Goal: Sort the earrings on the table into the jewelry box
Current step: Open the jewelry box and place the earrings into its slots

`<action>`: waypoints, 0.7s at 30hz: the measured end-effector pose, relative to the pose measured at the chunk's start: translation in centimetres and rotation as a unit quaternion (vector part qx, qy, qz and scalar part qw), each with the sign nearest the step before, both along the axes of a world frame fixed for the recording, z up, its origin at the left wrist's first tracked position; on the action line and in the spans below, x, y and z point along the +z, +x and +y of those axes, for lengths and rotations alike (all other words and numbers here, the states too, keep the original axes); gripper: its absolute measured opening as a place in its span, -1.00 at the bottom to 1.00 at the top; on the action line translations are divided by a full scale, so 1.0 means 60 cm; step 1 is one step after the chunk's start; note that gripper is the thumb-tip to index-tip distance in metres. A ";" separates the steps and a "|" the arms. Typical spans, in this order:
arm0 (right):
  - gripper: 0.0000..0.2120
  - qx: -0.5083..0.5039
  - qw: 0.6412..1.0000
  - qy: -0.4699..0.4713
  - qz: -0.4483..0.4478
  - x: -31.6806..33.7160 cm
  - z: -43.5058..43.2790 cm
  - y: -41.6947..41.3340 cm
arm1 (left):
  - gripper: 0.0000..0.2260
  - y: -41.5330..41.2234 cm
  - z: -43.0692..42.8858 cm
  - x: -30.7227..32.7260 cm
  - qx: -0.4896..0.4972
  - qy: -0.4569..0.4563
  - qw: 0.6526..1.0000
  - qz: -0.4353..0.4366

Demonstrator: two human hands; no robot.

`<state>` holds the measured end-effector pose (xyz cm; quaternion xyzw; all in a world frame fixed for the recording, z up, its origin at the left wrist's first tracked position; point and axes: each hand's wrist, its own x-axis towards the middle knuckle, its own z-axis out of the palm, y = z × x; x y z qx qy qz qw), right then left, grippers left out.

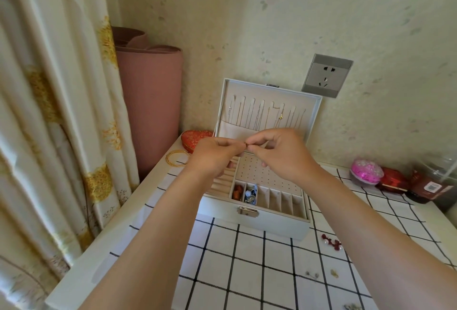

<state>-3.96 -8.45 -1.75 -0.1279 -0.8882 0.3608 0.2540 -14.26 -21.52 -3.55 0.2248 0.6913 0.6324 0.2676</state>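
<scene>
Above the open jewelry box point(252, 220), both hands meet fingertip to fingertip. The left hand point(214, 155) and right hand point(279, 151) each pinch one end of a tiny reddish earring point(246, 146), fingers closed tight around it; it looks as if the back is being worked off or on, though the piece is too small to be sure. Holding it over the box means a dropped part lands inside. Directly below lies the box's perforated stud panel point(262, 173), apparently unused. In the box's front row, the leftmost slot holds red pieces point(238, 191), the next blue and silver ones point(251, 194); the others look bare. Right of the box, on the counter point(247, 272), more earrings wait: a red pearl pair point(332, 241) and smaller ones point(312, 274) nearer the viewer.
</scene>
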 end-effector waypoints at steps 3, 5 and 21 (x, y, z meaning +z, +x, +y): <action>-0.72 0.002 1.000 -0.024 -0.003 -0.001 -0.007 -0.005 | -0.91 0.000 0.000 -0.004 0.006 0.004 1.000 -0.020; -0.80 0.007 0.996 -0.084 -0.012 0.000 -0.005 -0.005 | -0.89 -0.004 -0.006 -0.004 -0.014 -0.003 1.000 -0.025; -0.78 -0.022 0.923 -0.374 -0.091 -0.016 -0.001 -0.010 | -0.92 -0.005 -0.017 -0.020 -0.030 0.058 0.996 0.065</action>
